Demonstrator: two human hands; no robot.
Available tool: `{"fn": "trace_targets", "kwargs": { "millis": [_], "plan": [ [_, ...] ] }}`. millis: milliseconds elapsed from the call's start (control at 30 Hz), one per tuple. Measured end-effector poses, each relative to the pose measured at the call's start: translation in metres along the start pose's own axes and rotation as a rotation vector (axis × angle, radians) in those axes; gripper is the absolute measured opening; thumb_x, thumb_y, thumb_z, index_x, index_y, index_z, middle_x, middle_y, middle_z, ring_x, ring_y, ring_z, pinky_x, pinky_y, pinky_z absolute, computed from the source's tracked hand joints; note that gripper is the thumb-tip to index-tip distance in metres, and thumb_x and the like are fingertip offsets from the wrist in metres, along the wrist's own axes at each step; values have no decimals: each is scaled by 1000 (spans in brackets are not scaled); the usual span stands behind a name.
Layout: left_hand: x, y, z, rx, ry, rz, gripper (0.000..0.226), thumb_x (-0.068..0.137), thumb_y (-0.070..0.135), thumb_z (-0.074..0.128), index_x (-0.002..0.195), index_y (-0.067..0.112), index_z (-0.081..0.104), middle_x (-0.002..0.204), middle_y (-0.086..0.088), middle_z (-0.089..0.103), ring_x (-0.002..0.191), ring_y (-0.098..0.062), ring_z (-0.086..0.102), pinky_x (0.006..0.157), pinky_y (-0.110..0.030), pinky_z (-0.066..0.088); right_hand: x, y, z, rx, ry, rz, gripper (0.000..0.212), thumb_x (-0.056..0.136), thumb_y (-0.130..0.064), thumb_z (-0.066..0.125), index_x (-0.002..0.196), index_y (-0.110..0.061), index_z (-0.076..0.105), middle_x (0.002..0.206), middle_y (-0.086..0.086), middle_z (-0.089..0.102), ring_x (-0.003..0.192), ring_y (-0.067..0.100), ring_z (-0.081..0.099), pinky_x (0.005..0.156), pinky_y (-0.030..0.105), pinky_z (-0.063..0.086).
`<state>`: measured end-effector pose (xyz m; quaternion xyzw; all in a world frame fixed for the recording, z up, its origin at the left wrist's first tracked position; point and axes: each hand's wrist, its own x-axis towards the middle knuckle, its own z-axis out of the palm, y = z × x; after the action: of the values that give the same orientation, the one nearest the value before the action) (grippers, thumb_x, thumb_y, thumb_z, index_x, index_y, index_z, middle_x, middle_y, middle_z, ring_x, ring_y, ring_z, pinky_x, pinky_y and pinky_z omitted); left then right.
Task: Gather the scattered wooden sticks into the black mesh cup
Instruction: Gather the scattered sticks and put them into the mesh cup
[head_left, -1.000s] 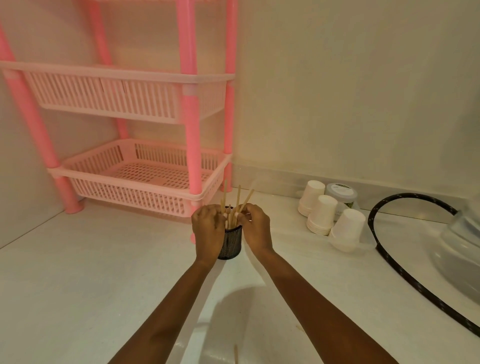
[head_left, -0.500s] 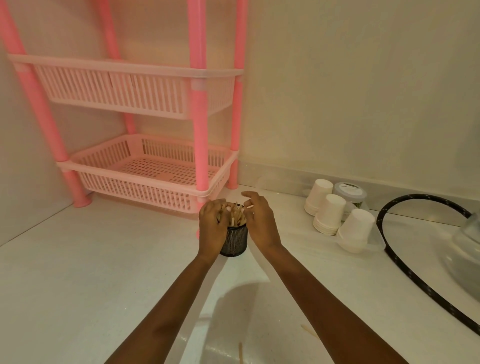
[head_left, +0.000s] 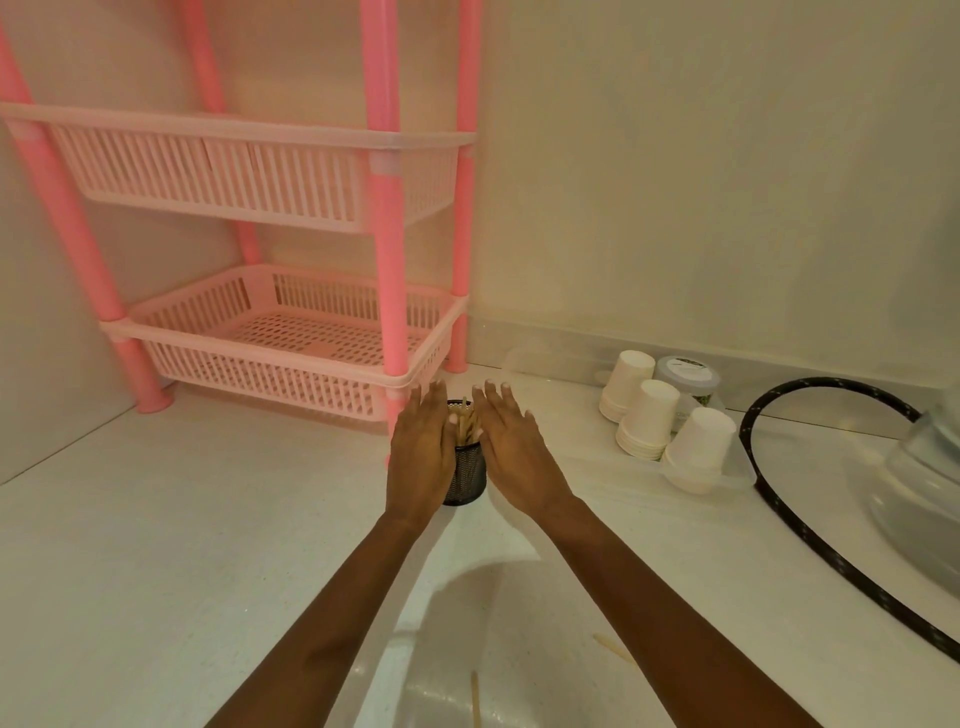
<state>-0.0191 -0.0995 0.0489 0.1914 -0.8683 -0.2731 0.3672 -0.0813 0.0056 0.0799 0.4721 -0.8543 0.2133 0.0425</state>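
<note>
The black mesh cup (head_left: 467, 475) stands upright on the white counter, just in front of the pink rack. Several wooden sticks (head_left: 464, 426) stand inside it, their tops near the rim. My left hand (head_left: 421, 449) lies flat with straight fingers along the cup's left side. My right hand (head_left: 511, 441) is flat with straight fingers beside the cup's right side. Neither hand holds anything. Two loose sticks lie on the counter near me: one stick (head_left: 474, 699) between my forearms and another stick (head_left: 613, 646) to the right of my right forearm.
A pink two-tier basket rack (head_left: 291, 358) stands behind the cup at the back left. Stacks of white paper cups (head_left: 649, 421) and a grey lidded tub (head_left: 685, 371) stand at the right. A black hose (head_left: 810, 540) loops to a clear container (head_left: 924, 483) at the far right.
Both hands have let go of the sticks and opened flat on either side of the cup. The sticks have dropped deeper into the cup. The view has shifted slightly.
</note>
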Motion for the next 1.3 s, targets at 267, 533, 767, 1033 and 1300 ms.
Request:
{"fn": "trace_targets", "kwargs": {
  "millis": [267, 533, 767, 1033, 1300],
  "plan": [
    [-25, 17, -6, 82, -73, 244, 50, 95, 18, 41, 142, 10, 26, 152, -12, 24, 140, -21, 5, 115, -39, 6, -47, 24, -11, 176, 141, 51, 47, 99, -16, 33, 143, -23, 21, 157, -2, 10, 145, 15, -1, 119, 37, 11],
    [-88, 9, 5, 144, -759, 578, 59, 91, 39, 49, 143, 26, 23, 150, 10, -6, 138, -7, -20, 114, -25, -12, -135, 75, -5, 216, -53, 309, 43, 98, -28, 32, 141, -26, 26, 155, -5, 17, 144, 10, 8, 115, 25, 10],
    [-96, -20, 3, 60, -1186, 442, 96, 64, 53, 73, 141, 44, 16, 156, 14, -2, 141, -5, -19, 117, -38, -10, -193, 87, -2, 175, -125, 358, 42, 98, -29, 34, 140, -24, 30, 154, -4, 20, 143, 9, 11, 115, 22, 10],
    [-105, -6, 1, 24, -1181, 357, 81, 75, 46, 69, 141, 35, 24, 157, 8, 1, 140, -5, -15, 115, -31, -9, -233, 95, -13, 197, -65, 475, 36, 96, -22, 42, 132, -18, 45, 146, 1, 36, 135, 14, 32, 112, 26, 24],
    [-109, 16, 24, 43, -1068, 301, 56, 84, 40, 60, 135, 27, 39, 156, 3, 16, 144, -12, 4, 116, -30, 8, -269, 100, -32, 169, 86, 612, 26, 92, -11, 50, 115, -5, 60, 114, 11, 58, 107, 23, 56, 94, 27, 41]
  ]
}}
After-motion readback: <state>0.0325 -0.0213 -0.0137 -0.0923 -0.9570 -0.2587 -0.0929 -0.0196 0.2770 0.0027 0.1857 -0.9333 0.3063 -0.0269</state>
